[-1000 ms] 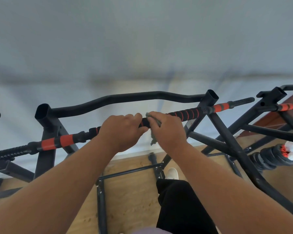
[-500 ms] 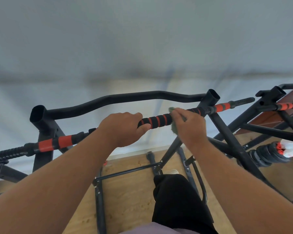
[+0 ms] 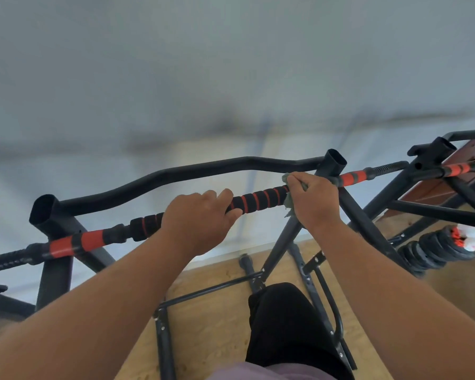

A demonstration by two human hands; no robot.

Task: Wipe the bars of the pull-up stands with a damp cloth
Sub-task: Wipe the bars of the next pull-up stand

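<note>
A black pull-up stand carries a straight front bar [image 3: 261, 200] with black and red foam grips, running from lower left to upper right. Behind it arches a plain black curved bar [image 3: 176, 174]. My left hand [image 3: 200, 220] grips the front bar near its middle. Further right, my right hand [image 3: 313, 202] holds a grey-green cloth [image 3: 288, 200] wrapped around the same bar, close to the right upright [image 3: 335, 160]. Only the cloth's edges show past my fingers.
A second stand [image 3: 433, 157] with a red-banded bar stands at the right. Black weight plates [image 3: 433, 250] lie on the wooden floor [image 3: 211, 319] beneath it. The stand's base bars [image 3: 203, 292] cross the floor around my black-trousered leg [image 3: 283, 325]. A pale wall is behind.
My right hand has slid the cloth to the right along the front bar, away from my left hand, baring the striped foam grip between them. The left hand has stayed put.
</note>
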